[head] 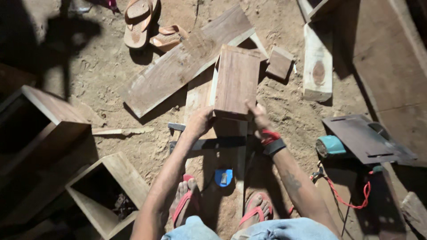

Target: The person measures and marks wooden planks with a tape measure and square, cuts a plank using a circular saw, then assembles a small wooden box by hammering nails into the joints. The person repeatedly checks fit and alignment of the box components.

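An open wooden box (106,195) sits at lower left on the sawdust floor, with a pair of sandals (149,24) at the top and a long plank (182,62) slanting through the upper middle. The left hand (199,122) grips the lower left corner of a reddish wood block (235,82) at centre frame, fingers curled under its edge; the block stands tilted over a pale board (218,178). A blue tape measure (223,177) lies between the feet. The right hand (259,116) pinches the block's lower right corner, thumb on top. A circular saw (360,142) rests at right.
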Demonstrator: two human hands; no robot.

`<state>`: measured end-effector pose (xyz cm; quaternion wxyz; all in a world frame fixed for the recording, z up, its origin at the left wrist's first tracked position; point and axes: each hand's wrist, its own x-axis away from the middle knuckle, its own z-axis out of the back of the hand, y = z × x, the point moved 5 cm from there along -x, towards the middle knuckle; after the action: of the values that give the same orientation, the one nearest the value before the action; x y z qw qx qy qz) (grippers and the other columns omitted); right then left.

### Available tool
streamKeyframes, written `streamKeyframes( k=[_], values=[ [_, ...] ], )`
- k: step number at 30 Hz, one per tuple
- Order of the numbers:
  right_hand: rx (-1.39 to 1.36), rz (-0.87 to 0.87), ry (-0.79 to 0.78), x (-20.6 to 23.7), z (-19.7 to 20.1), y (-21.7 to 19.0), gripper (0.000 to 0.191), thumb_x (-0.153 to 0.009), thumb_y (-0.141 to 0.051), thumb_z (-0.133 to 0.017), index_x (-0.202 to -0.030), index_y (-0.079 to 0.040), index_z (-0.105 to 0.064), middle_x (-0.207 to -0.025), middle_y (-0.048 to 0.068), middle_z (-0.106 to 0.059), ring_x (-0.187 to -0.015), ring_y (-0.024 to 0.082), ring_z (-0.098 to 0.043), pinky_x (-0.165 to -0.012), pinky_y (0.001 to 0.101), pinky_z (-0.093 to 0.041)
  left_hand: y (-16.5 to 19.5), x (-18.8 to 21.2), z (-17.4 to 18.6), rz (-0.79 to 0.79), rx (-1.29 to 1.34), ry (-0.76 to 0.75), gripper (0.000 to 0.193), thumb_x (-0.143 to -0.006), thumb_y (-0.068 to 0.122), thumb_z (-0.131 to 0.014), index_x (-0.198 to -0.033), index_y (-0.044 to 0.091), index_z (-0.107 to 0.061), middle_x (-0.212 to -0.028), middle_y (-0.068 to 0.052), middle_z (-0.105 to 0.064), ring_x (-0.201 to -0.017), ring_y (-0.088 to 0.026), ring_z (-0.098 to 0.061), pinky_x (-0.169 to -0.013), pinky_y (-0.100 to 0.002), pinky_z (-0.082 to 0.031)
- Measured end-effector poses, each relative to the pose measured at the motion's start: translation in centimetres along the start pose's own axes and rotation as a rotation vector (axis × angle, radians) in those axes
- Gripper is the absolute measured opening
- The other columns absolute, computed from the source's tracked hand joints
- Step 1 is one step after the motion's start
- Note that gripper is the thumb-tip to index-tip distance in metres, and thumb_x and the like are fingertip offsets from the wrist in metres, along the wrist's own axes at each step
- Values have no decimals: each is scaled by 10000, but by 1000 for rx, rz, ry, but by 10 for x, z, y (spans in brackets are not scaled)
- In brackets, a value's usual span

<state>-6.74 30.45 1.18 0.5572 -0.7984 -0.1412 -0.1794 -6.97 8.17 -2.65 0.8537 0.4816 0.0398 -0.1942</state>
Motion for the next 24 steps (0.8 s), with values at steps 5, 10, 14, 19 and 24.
streamKeyframes(
  k=[5, 10, 14, 19, 24],
  values=[
    [173, 341, 257, -13, -20, -5, 598, -965, -396, -714, -1351, 50, -613, -1294, 88, -668, -1138, 162, -603, -1028, 327, -452, 4, -5, 3, -131, 107, 37, 411, -738, 37, -763, -1120, 87, -621, -1053, -198, -674, -987, -412, -634, -787, -457, -529],
    [69, 344, 257, -7, -19, -1, 594, -976, -407, -711, -1339, 57, -634, -1252, 71, -651, -1087, 164, -556, -991, 333, -439, -24, -8, -12, 231, 188, -195, 322, -892, 61, -688, -1206, 131, -686, -1049, -181, -734, -992, -334, -718, -840, -419, -556],
    [7, 409, 205, -11, -18, -8, 570, -948, -418, -703, -1309, 14, -620, -1239, 4, -653, -1091, 109, -574, -998, 281, -433, -13, -11, -4, -48, 162, -37, 399, -778, 63, -675, -1176, 83, -681, -996, -225, -723, -930, -416, -684, -768, -454, -535],
    [189, 394, 233, -23, -1, 3, 475, -1068, -428, -720, -1068, 39, -637, -929, -41, -556, -823, 67, -434, -747, 259, -373, -18, -16, -7, 63, 81, -109, 137, -838, 69, -664, -971, 75, -633, -846, -225, -677, -862, -430, -668, -706, -483, -502],
    [257, 412, 207, -25, 4, 6, 450, -1074, -406, -712, -1023, 37, -650, -912, -44, -549, -811, 64, -420, -719, 251, -362, -23, -19, -11, 130, 16, -152, 90, -861, 91, -642, -950, 80, -629, -830, -224, -670, -850, -434, -666, -693, -496, -495]
  ],
)
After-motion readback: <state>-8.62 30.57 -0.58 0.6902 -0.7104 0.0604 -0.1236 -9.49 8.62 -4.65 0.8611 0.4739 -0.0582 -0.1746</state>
